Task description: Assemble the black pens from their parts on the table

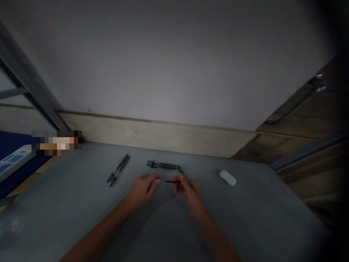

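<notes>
My right hand [189, 193] is closed around a dark, slim pen [171, 181], which points left toward my other hand. The pen's thin, pale end shows in the gap between the hands. My left hand [143, 189] is pinched shut just past that end; a small pale piece shows at its fingertips, too small to name. Just beyond my hands lies a row of dark pens [162, 165], with another pen [180, 169] slanting at its right end, close to my right fingers. Several more pens [118, 170] lie in a slanted group to the left.
A white, rounded case-like object [228, 177] lies on the grey tabletop [245, 218] to the right. A wall [163, 134] with a pale tiled strip borders the table's far edge. At the far left a white power strip [13, 160] rests on a blue surface.
</notes>
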The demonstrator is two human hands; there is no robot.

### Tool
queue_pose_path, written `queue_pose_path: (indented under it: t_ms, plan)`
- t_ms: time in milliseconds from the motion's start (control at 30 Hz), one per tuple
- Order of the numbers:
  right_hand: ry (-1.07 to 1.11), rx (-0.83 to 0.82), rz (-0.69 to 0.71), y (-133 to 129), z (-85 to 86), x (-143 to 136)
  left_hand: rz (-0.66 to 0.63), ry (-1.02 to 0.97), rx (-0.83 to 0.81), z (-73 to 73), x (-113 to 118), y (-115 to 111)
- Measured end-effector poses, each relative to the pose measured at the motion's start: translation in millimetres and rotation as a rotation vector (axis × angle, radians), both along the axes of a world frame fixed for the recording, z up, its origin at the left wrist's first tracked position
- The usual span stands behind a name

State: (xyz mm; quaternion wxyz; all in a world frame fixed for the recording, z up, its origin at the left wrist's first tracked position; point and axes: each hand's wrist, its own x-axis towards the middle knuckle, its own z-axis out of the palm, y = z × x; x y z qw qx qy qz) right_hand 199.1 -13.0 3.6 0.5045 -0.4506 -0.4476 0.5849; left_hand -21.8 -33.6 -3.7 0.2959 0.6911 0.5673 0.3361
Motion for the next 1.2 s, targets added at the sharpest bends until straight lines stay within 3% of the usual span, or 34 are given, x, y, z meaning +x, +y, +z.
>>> queue_pose_path:
  t_ms: [467, 800, 1000, 1200]
  plan:
    - [-0.251, 0.039, 0.049, 1, 5.1, 5, -0.087, 0.363, 0.227, -18.6, -5, 4]
    - [-0.306, 0.091, 0.097, 4, -1.5, 5, -0.184, 0.508, 0.204, -18.5, -2, 5]
    - [-0.320, 0.088, 0.111, 2, 4.7, 3, -0.178, 0.382, 0.170, -15.7, -2, 3]
    - [-0.255, 0.062, 0.056, 4, 6.5, 6, -0.083, 0.186, 0.033, -6.4, 1, 2]
